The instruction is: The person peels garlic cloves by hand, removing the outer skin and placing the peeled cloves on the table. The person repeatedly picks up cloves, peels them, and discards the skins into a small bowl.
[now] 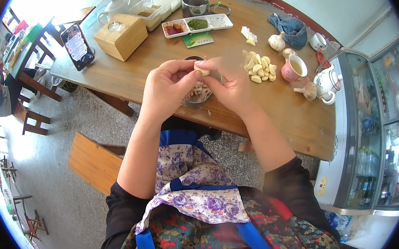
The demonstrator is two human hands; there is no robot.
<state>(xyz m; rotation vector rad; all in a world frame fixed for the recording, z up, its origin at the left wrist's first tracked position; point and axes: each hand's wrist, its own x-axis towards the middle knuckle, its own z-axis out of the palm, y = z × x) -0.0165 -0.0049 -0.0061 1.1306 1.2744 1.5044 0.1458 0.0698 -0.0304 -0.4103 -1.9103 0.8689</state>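
Between the fingertips of my left hand [165,87] and my right hand [229,84] is a pale garlic clove [201,70]. Both hands pinch it above a metal bowl [197,105] at the table's near edge. Papery garlic skins [198,92] lie in that bowl, which my hands partly cover. To the right of my right hand sits a pile of peeled garlic cloves [259,68]. Whole garlic bulbs lie further right, one [276,42] by a blue-grey cloth [290,31] and another [306,91] by a white teapot [327,84].
On the wooden table [294,121] stand a pink cup [294,68], red-handled scissors [320,60], a sauce tray [197,25], a wooden tissue box [120,35] and a propped phone [77,47]. A glass-door fridge [371,133] borders the right side. A wooden stool [93,162] is at the lower left.
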